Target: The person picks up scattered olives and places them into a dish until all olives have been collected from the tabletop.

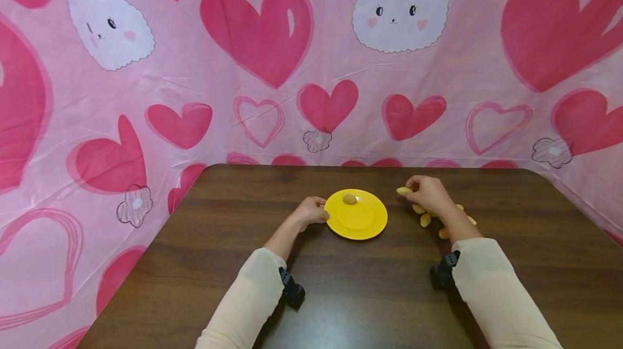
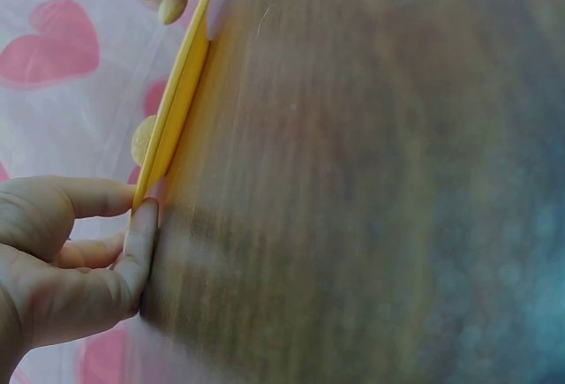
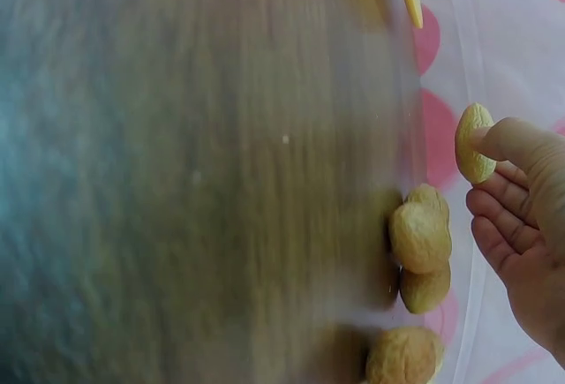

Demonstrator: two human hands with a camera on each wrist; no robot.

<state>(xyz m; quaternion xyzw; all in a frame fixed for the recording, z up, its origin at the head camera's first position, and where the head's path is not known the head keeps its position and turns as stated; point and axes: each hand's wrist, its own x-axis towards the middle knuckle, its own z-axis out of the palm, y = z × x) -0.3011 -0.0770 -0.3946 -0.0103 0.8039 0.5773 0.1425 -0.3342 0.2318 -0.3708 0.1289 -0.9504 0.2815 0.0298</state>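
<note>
A yellow plate (image 1: 357, 222) lies on the brown table, with one peanut (image 1: 349, 199) in its shell near the plate's far side. My left hand (image 1: 310, 212) pinches the plate's left rim between thumb and fingers, as the left wrist view shows. To the right of the plate, my right hand (image 1: 428, 194) holds another peanut (image 3: 475, 143) between thumb and fingers, above the table. Below and beside that hand lie several more unshelled peanuts (image 3: 422, 236), partly hidden by the hand and wrist in the head view.
The wooden table (image 1: 311, 295) reaches back to a pink cloth (image 1: 340, 67) printed with hearts and rabbits. A dark wrist camera (image 1: 293, 290) sits at the left sleeve and another camera (image 1: 444, 272) at the right one.
</note>
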